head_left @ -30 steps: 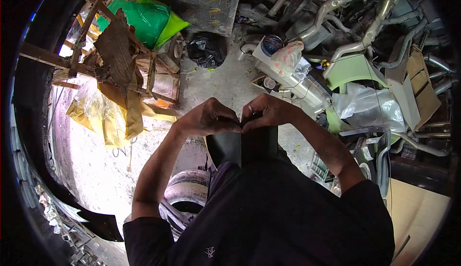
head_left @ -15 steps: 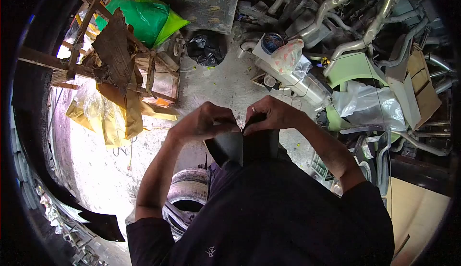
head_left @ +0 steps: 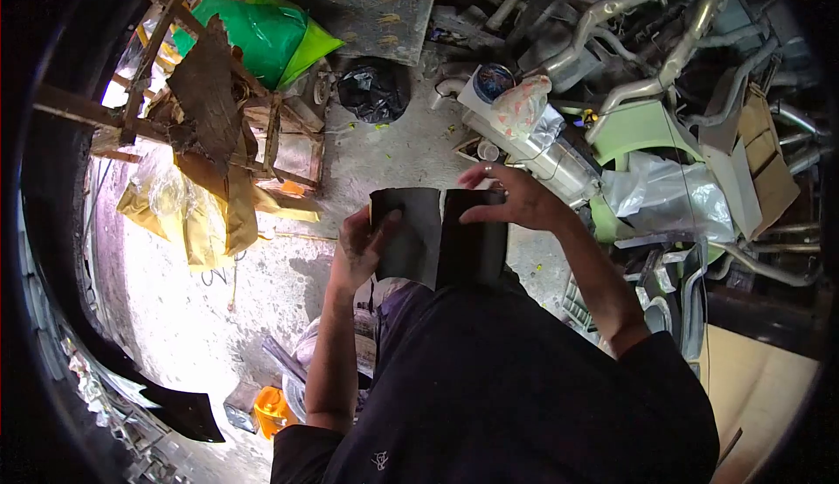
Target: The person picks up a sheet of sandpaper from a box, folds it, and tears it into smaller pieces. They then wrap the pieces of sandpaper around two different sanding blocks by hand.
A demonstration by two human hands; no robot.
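Note:
A dark, thin sheet that looks like sandpaper (head_left: pixel 409 239) is held upright in front of my body. A split runs down its middle from the top edge, leaving a left part and a right part (head_left: pixel 474 243); whether they still join at the bottom cannot be made out. My left hand (head_left: pixel 357 246) grips the left part at its outer edge, thumb across the front. At the upper right corner is my right hand (head_left: pixel 520 200), its thumb over the front of the right part and its other fingers loosely bent above and behind the edge.
Bent metal pipes (head_left: pixel 642 73) pile up on the right beside a pale green panel (head_left: pixel 642 125). Ahead lies a black plastic bag (head_left: pixel 374 90). A broken wooden frame (head_left: pixel 271 134) and green bag (head_left: pixel 253 38) stand left. An orange object (head_left: pixel 273 410) sits lower left.
Both hands have left the pinch at the sheet's top middle and moved apart to its outer sides. The split between the two parts now shows openly, and the sheet stands higher.

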